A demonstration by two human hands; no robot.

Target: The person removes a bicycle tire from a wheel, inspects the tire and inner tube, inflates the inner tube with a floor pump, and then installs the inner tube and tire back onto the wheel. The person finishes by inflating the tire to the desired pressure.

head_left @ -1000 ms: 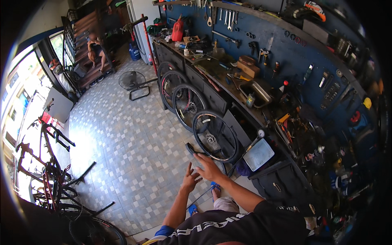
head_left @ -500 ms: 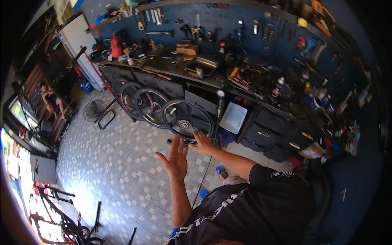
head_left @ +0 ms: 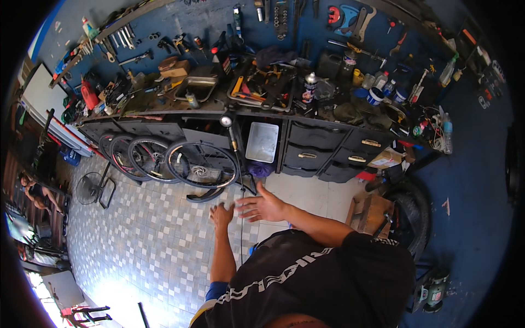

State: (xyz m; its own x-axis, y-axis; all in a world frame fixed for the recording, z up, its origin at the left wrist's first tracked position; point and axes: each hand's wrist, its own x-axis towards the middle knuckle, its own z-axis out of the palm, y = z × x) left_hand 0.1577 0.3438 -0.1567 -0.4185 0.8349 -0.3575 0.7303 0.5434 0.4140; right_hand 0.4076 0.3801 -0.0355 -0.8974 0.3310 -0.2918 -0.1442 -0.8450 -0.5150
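My left hand (head_left: 222, 217) is raised over the floor with fingers apart, holding nothing. My right hand (head_left: 262, 205), also open and empty, is just right of it, thumb up. Beyond them a floor pump with a gauge (head_left: 226, 121) stands against the bench, its lower part partly behind my right hand. A loose black tire (head_left: 199, 195) lies in front of a bicycle wheel (head_left: 201, 144) that leans on the dark cabinets with several other wheels. A grey plastic or metal tray (head_left: 261, 141) stands upright beside the pump, above a purple cloth (head_left: 260, 168).
A cluttered workbench (head_left: 328, 115) runs beneath a blue tool wall (head_left: 295, 22). A fan (head_left: 87, 188) stands on the tiled floor (head_left: 126, 235). A person (head_left: 41, 194) sits on stairs at left. At right are a wooden crate (head_left: 366, 213), tires (head_left: 415, 218) and a bench grinder (head_left: 435, 290).
My view has swung right to face the bench. My left hand's raised palm has turned and lowered beside my right hand, whose fingers now point leftward.
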